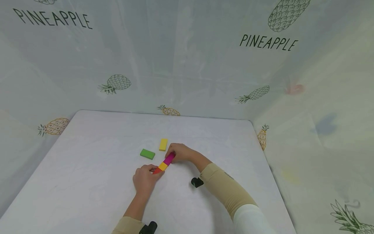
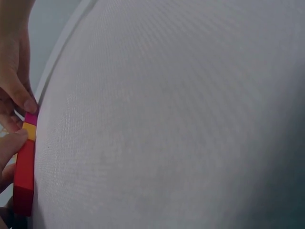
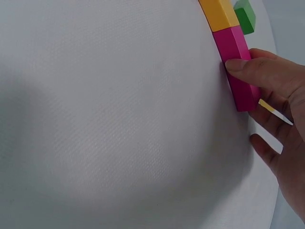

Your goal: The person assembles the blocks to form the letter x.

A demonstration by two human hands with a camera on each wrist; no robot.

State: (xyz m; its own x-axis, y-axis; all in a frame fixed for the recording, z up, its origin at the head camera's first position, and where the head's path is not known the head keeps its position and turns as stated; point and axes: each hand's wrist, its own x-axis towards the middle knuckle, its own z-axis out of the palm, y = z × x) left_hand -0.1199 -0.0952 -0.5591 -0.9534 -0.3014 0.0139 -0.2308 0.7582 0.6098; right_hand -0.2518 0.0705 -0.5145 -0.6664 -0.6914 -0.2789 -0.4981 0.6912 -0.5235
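Note:
A red block (image 1: 157,171), an orange-yellow block (image 1: 163,166) and a magenta block (image 1: 169,158) lie end to end in a slanted row on the white table. My left hand (image 1: 144,179) pinches the near end of the row around the red block (image 2: 24,176); in the left wrist view its thumb reaches the orange-yellow block (image 2: 30,130). At the far end, my right hand (image 1: 181,152) holds the magenta block (image 3: 234,45) between thumb and fingers. The orange-yellow block touches both neighbours.
Just beyond the row, a green block (image 1: 147,154) lies to the left and a yellow block (image 1: 163,145) farther back. The white tabletop (image 1: 96,156) ends at a pineapple-print sheet (image 1: 187,65) behind and at the sides.

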